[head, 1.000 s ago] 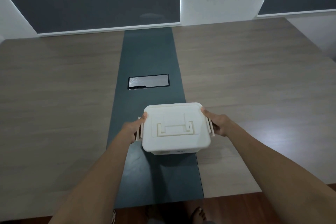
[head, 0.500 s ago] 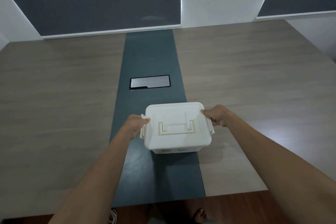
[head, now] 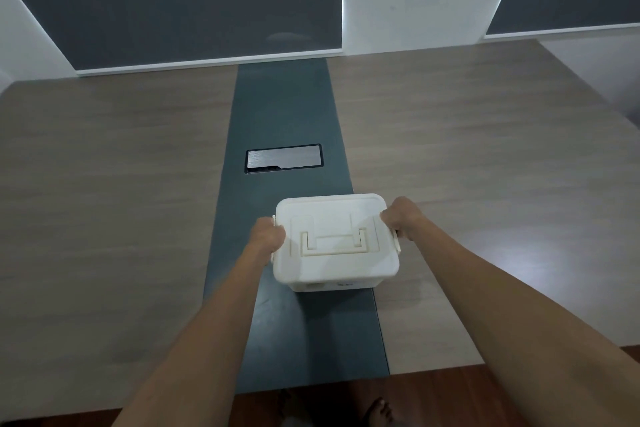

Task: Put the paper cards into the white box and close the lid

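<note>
The white box stands on the dark centre strip of the table near the front edge, its lid on and a flat handle folded down on top. My left hand is curled around the latch on the box's left side. My right hand is curled around the latch on its right side, and the latch's lower end sticks out below my fingers. No paper cards are in view; the inside of the box is hidden by the lid.
The wooden table has a dark strip down its middle with a metal cable hatch behind the box. Grey panels and a white wall stand behind the table. A bare foot shows below the front edge.
Both hands have closed from flat against the box's sides into fists over the side latches. The box has stayed in place.
</note>
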The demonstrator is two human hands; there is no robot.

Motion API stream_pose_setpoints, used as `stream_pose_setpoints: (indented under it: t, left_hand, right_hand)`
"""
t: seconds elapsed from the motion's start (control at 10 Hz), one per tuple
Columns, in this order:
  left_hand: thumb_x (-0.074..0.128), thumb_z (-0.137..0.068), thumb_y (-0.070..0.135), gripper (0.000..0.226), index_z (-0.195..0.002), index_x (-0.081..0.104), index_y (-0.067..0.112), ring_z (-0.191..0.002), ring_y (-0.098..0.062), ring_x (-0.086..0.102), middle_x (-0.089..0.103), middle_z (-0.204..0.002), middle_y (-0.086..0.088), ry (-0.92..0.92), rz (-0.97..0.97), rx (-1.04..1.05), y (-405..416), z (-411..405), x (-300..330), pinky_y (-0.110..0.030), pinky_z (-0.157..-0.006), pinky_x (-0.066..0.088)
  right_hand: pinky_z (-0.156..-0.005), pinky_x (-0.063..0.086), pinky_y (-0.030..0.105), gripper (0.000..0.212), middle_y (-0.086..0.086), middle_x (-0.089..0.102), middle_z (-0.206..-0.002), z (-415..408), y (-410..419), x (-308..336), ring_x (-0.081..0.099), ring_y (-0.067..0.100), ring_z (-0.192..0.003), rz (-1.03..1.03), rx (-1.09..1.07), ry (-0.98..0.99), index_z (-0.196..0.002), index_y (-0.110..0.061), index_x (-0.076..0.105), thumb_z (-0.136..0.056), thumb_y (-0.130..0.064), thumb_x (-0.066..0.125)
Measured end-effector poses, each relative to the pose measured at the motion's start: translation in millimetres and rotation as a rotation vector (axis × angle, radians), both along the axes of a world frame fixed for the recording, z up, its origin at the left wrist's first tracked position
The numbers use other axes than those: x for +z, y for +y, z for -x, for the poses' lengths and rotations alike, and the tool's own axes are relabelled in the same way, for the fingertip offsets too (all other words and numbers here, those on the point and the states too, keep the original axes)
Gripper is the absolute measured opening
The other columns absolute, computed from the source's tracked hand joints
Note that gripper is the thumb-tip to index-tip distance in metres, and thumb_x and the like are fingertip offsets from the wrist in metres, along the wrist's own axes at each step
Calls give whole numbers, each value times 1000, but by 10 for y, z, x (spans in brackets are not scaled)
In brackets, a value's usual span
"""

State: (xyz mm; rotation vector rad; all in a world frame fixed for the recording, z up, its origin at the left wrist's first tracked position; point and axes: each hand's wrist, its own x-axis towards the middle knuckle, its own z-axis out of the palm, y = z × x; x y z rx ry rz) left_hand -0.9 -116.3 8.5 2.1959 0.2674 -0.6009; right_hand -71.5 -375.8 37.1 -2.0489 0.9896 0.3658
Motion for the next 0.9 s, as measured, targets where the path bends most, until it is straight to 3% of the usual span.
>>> stream_pose_setpoints:
  t: [0.1, 0.2, 0.3, 0.4, 0.5, 0.6, 0.7, 0.8, 0.9]
  left_hand:
    - [39, -99, 5, 26, -106, 57, -12, -108, -41, 58, 64, -109, -22, -52, 60, 41, -27, 115, -21, -41, -87, 49]
    - [38, -100, 8, 35, -126, 51, -11, -126, -40, 53, 57, -133, -24, -47, 91, 66, -17, 178, -24, -46, -102, 44]
    - [39, -100, 6, 18, -93, 55, 3, -87, -25, 50, 56, -85, -4, -29, 125, 42, 8, 173, 7, -29, -65, 41]
    - [41, -99, 5, 19, -84, 54, 6, -76, -19, 45, 49, -74, 2, -38, 125, 41, -1, 152, 53, -25, -55, 35]
    - [42, -98, 4, 32, -67, 42, 12, -60, -14, 37, 42, -68, 2, -30, 107, 39, -2, 138, 114, -27, -52, 30]
    - [45, -99, 8, 32, -68, 42, 12, -68, -19, 39, 41, -67, 2, -66, 110, 27, 27, 119, 97, -27, -53, 30]
    - [43, -103, 32, 36, -74, 47, 11, -72, -20, 42, 45, -70, 1, -146, 156, 65, 65, 155, 102, -29, -57, 32]
    - [30, -106, 44, 55, -84, 55, 0, -77, -22, 51, 55, -82, -7, -276, 130, 162, 187, 209, 52, -34, -64, 37]
    - [25, -107, 41, 56, -90, 57, 0, -99, -35, 58, 59, -96, -16, -360, -8, 167, 361, 257, -133, -38, -82, 39]
  right_hand:
    - [-48, 32, 26, 25, 7, 47, -69, 59, 9, -42, 40, 18, -55, 14, -1, -21, -66, -6, 43, -90, -6, 49]
    - [-61, 39, 30, 17, 11, 53, -82, 94, 4, -96, 49, 25, -71, -9, -6, -62, -79, -1, 53, -92, -13, 51]
    - [-71, 44, 33, 25, 13, 59, -91, 112, -29, -141, 55, 27, -82, -42, -19, -81, -97, 6, 62, -93, -17, 53]
    - [-72, 43, 33, 23, 10, 58, -87, 131, -20, -148, 54, 27, -82, -33, -8, -95, -90, 2, 62, -94, -19, 51]
    - [-67, 38, 31, 34, 2, 48, -68, 150, 25, -99, 48, 23, -71, -7, 0, -116, -63, -11, 46, -96, -18, 49]
    - [-69, 39, 34, 39, 4, 50, -67, 179, 15, -74, 50, 24, -68, -27, 12, -140, -60, -9, 47, -97, -21, 48]
    - [-90, 47, 40, 53, 14, 69, -97, 218, -23, -44, 64, 32, -99, -105, 12, -192, -97, 4, 70, -100, -40, 42]
    - [-95, 44, 38, 66, 5, 65, -108, 374, 7, -16, 59, 23, -104, -95, 51, -297, -116, -8, 70, -101, -56, 27]
    - [-88, 42, 35, 69, 3, 65, -106, 570, -16, -187, 59, 21, -100, -42, 8, -383, -113, -12, 67, -100, -60, 20]
